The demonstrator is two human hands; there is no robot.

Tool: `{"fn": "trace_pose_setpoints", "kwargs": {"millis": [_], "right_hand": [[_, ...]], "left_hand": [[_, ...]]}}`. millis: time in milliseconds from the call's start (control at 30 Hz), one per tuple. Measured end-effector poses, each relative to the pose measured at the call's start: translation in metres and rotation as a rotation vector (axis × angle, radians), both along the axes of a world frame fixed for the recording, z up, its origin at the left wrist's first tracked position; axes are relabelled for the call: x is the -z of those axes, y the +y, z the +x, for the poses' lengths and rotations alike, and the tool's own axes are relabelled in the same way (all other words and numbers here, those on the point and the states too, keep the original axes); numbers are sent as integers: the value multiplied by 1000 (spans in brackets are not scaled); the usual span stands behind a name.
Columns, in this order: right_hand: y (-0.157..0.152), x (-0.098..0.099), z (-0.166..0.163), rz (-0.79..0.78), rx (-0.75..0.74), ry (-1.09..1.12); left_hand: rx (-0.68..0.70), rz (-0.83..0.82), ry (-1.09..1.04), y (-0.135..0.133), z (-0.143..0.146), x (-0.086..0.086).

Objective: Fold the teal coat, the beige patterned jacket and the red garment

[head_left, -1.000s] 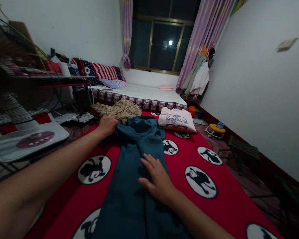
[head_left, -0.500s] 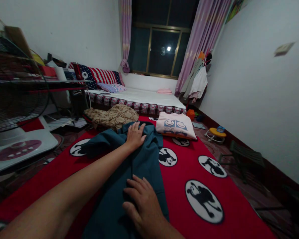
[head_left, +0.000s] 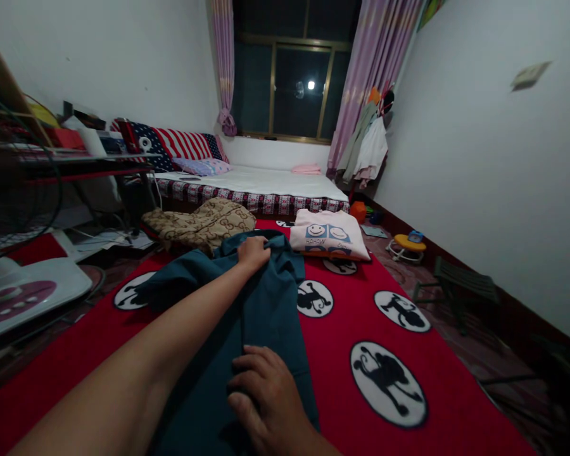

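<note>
A dark teal shirt (head_left: pixel 275 304) lies lengthwise on a red blanket (head_left: pixel 332 392) printed with black figures in white circles. One sleeve spreads out to the left. At the shirt's far end, my left hand (head_left: pixel 253 253) is closed on a bunch of its cloth, fingertips hidden. Nearer to me, my right hand (head_left: pixel 270 392) rests on the shirt with bent fingers, thumb tip close to the index finger at a fold. Beyond the shirt sit a folded brown patterned garment (head_left: pixel 204 221) and, to its right, a folded pale pink top (head_left: pixel 327 231) with smiley prints.
A bed (head_left: pixel 266 180) with pillows stands under the window. On the left are a cluttered desk (head_left: pixel 76 161) and a fan with a white base (head_left: pixel 28 291). A yellow stool (head_left: pixel 408 243) and a dark folding stool (head_left: pixel 465 282) stand along the right wall.
My left hand has gone from spread flat to closed on the cloth at the shirt's far end. The fingers of my right hand have curled inward. The view has turned slightly right.
</note>
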State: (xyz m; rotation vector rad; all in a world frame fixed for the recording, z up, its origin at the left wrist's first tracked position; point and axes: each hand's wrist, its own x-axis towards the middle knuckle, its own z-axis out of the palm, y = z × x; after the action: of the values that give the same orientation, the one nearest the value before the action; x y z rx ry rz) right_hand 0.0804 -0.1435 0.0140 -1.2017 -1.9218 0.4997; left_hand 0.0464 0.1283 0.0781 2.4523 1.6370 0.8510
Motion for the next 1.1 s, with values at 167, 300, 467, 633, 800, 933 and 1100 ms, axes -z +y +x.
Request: {"fn": "trace_pose_setpoints", "kwargs": {"millis": [167,300,467,633,800,933,1100], "right_hand": [[0,-3,-1,9,41,66],[1,-6,1,-5,37,161],[6,-10,7,-54,45,436],[7,-13,24,-179,138,660],[-7,-17,58,-133,380,537],[-34,-21,84,-164,483,254],[-91,-33,97,-403,380,-25]], "left_hand": [[24,81,-119,-11,-24,7],[362,252,-237,-49,-36,9],[853,-33,-152,-93,-59,28],[910,-127,5,-103,-92,55],[853,-151,97,-110,-110,53],[761,-112,130,-122,-105,36],[697,-16,230,-137,-69,17]]}}
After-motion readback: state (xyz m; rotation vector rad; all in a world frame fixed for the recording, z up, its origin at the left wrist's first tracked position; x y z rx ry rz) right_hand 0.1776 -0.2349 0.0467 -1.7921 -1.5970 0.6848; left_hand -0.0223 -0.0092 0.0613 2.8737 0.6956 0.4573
